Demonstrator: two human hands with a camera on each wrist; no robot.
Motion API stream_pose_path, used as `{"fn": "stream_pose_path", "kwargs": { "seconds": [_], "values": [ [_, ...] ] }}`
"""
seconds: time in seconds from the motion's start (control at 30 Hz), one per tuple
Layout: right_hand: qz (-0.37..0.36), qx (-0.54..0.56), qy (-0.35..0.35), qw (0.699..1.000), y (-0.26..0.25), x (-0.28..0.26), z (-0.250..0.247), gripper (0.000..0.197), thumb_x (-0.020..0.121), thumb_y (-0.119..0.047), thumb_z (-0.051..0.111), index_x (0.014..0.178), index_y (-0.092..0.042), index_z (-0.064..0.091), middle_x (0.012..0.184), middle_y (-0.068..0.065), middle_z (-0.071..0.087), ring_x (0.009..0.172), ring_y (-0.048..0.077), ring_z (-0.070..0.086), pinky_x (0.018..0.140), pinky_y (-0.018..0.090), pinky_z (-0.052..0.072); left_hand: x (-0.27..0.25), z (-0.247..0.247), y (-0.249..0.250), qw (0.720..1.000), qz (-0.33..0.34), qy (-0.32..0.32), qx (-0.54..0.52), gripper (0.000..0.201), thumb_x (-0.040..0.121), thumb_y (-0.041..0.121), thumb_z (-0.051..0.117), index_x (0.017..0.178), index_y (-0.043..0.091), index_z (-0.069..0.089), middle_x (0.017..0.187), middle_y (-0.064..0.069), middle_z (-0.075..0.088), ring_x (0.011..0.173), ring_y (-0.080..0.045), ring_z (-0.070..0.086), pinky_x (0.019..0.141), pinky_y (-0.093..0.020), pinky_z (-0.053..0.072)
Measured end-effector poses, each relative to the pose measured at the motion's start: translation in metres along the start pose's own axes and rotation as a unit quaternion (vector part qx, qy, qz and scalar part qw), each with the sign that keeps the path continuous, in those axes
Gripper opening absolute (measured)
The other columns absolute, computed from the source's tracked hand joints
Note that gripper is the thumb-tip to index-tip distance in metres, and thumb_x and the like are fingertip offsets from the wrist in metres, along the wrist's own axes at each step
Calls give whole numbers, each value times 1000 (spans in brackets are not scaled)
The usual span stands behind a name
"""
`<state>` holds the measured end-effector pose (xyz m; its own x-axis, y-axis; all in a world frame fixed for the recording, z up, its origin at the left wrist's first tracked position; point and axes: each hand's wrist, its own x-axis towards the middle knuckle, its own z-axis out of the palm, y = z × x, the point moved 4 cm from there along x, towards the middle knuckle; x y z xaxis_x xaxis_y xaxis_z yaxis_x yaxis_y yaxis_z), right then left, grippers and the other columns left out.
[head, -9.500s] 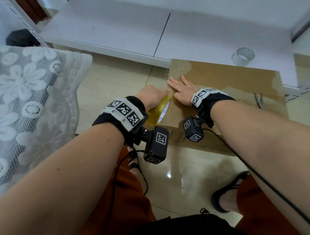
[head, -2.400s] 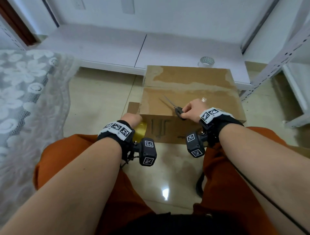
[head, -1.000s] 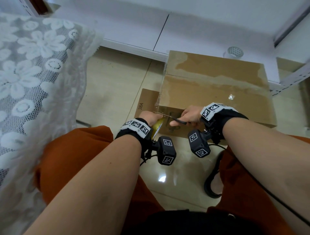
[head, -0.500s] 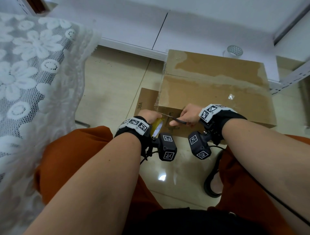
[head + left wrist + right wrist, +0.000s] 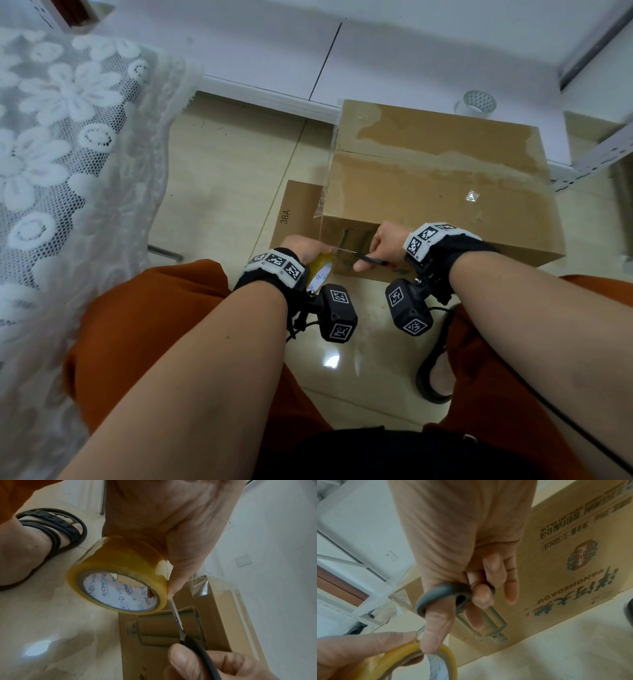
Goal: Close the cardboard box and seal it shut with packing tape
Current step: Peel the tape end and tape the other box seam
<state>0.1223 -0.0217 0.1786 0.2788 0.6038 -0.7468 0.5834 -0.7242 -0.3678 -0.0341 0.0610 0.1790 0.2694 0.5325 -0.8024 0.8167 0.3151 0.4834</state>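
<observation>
Your left hand (image 5: 306, 246) grips the tape roll (image 5: 118, 573) just off the near left corner of the closed cardboard box (image 5: 438, 181), keeping the strip taut. Your right hand (image 5: 383, 245) grasps the scissors (image 5: 178, 620), blades meeting the strip beside the roll, so the cut leaves little loose tape.

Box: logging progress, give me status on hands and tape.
Left hand holds tape roll. Right hand holds scissors, blades at tape by roll. Box flaps shut. Nothing in the way.

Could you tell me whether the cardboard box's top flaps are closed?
Closed: the cardboard box top lies flat, flaps meeting under clear tape.
</observation>
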Motion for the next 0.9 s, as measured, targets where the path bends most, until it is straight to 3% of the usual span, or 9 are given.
{"fn": "stream_pose_path", "kwargs": {
  "seconds": [0.07,0.2,0.27,0.33,0.47,0.57,0.7,0.8,0.9],
  "values": [
    [7,16,-33,999,2,-1,0,40,65,-42,84,59,-10,62,50,2,50,51,16,46,48,22,37,0,-1,0,1000,-2,-1,19,41,89,32,66,113,-1,60,116,-16,63,107,-30,62,99,-38,49],
    [28,15,-91,995,9,-9,-1,44,68,-49,80,54,-14,58,48,-1,51,44,13,45,48,20,38,0,1,-2,999,-20,-13,45,35,85,37,67,73,7,53,88,-11,62,93,-28,62,94,-37,52],
    [35,3,-105,994,12,-12,-1,42,64,-56,79,53,-18,63,54,-1,57,52,14,51,54,24,42,-1,2,-3,998,-20,-23,58,35,82,41,68,75,9,56,89,-12,66,96,-28,65,94,-38,53],
    [44,7,-127,991,15,-15,-1,43,61,-61,78,69,-19,75,66,0,62,63,16,56,64,28,45,-3,3,-2,996,-16,-39,80,37,81,45,67,84,8,60,99,-14,68,100,-28,66,95,-39,52],
    [63,13,-153,986,23,-27,-1,75,53,-67,77,100,-10,74,80,4,63,75,19,57,73,31,46,-7,5,-1,989,3,-64,135,44,83,50,64,94,8,60,98,-13,63,102,-28,63,96,-36,51],
    [88,64,-114,987,36,-30,-5,82,40,-70,78,93,-8,72,86,9,66,79,23,60,73,32,48,-8,3,-3,986,8,-71,149,59,77,57,68,105,5,63,105,-14,67,102,-28,65,94,-37,52],
    [115,104,-156,975,57,-37,-7,85,26,-70,86,87,-12,70,76,5,63,69,18,58,68,28,47,-11,-1,-1,990,16,-62,125,51,73,60,70,88,12,61,86,-10,63,85,-26,62,85,-34,53],
    [107,141,-187,966,56,-48,-8,62,38,-60,87,78,-14,75,70,3,62,63,14,56,64,25,46,-16,1,5,996,32,-50,71,44,73,54,71,80,12,62,74,-6,59,68,-20,55,68,-28,48],
    [62,167,-152,972,42,-56,-14,46,54,-54,76,76,-14,75,65,1,63,55,12,56,57,23,45,-24,4,17,997,69,-34,7,39,75,48,71,83,10,65,77,-6,65,66,-20,58,68,-29,49]
  ]
}}
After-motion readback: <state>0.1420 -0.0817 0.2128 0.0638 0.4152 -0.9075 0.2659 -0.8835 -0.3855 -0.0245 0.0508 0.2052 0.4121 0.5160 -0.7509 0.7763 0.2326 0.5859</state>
